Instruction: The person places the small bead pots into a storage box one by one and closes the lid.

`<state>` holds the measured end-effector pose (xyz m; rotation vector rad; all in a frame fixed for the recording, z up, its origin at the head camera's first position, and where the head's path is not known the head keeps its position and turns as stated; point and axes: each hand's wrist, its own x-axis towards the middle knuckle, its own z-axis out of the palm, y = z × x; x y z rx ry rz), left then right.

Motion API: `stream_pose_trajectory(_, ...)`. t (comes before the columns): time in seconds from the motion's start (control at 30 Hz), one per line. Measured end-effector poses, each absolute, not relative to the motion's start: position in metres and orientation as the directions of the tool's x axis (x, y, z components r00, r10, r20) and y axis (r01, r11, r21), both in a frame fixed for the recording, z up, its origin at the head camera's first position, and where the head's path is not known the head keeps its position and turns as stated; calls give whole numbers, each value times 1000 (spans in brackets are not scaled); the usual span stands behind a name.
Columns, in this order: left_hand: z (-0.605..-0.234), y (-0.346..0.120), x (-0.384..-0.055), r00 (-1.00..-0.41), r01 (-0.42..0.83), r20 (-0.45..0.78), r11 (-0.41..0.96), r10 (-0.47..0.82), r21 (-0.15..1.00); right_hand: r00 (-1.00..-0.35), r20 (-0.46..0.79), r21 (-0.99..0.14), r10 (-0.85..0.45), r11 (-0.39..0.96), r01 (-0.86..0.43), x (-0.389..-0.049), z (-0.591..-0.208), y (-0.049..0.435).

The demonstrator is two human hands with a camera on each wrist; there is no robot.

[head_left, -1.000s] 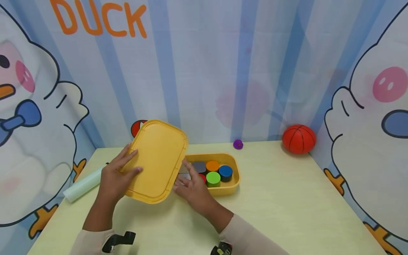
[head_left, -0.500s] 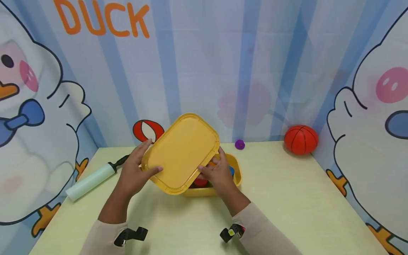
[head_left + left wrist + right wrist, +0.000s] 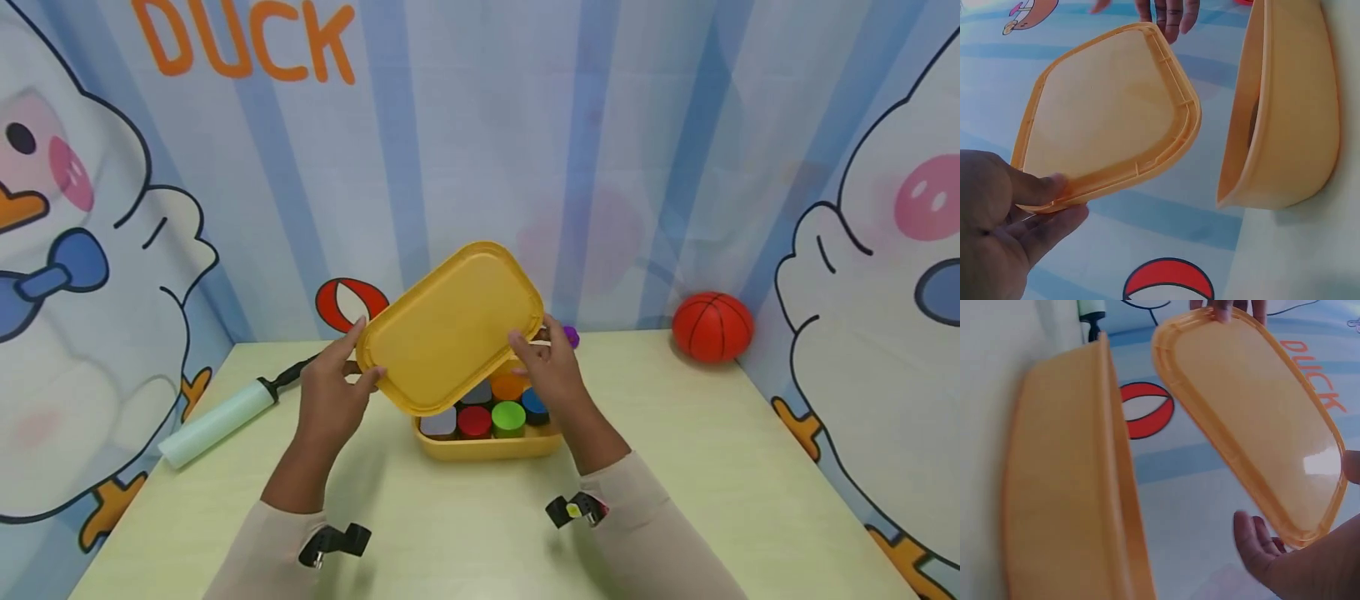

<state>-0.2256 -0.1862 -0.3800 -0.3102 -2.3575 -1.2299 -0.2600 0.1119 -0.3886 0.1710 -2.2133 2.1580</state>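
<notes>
A yellow rectangular lid (image 3: 453, 333) is tilted above a yellow box (image 3: 487, 450), apart from its rim. My left hand (image 3: 330, 392) pinches the lid's left end, thumb on the near face; the left wrist view shows this pinch (image 3: 1029, 206). At the opposite end, my right hand (image 3: 558, 375) holds the edge with its thumb in front and fingers behind. Inside the box sit several round tubs, among them a red one (image 3: 475, 422), a green one (image 3: 508, 419), an orange one (image 3: 507, 386) and a blue one (image 3: 535, 404). The lid hides the box's back left.
A pale green tube with a black handle (image 3: 217, 425) lies at the table's left. Toward the back right rests a red basketball (image 3: 712, 327). A small purple object (image 3: 572, 337) is partly behind my right hand. A printed curtain (image 3: 480, 150) stands behind the table.
The lid has moved right and up and turned closer to level. My right hand, first beside the lid over the box, now holds its right end. More tubs show again than half a second ago.
</notes>
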Motion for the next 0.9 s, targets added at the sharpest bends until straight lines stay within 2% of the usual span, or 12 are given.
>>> stream_pose_trajectory(0.1,-375,-179,-227,-845,436,535,590,8,679,-994,80,-996,-76,24,-82,-258,-379,120)
stream_pose_trajectory(0.23,-371,-170,-228,-852,438,523,581,26,685,-986,75,-997,-147,-4,-75,-255,-373,127)
stream_pose_trajectory(0.37,-369,-165,-227,-842,435,539,601,8,670,-988,86,-996,-126,-14,-84,-254,-371,132)
stream_pose_trajectory(0.5,-371,-163,-228,-804,458,595,626,-12,632,-993,43,-999,-110,-32,-40,-254,-369,135)
stream_pose_trajectory(0.63,-375,-162,-228,-748,496,664,648,-20,578,-988,-30,-1000,-150,9,29,-251,-367,141)
stream_pose_trajectory(0.73,-379,-161,-227,-721,544,693,637,22,546,-980,-62,-998,-189,34,56,-250,-366,148)
stream_pose_trajectory(0.8,-382,-163,-226,-726,576,683,607,73,547,-973,-61,-997,-222,50,51,-251,-367,153)
stream_pose_trajectory(0.9,-389,-167,-224,-767,587,626,551,144,593,-957,-38,-997,-287,75,17,-257,-374,165)
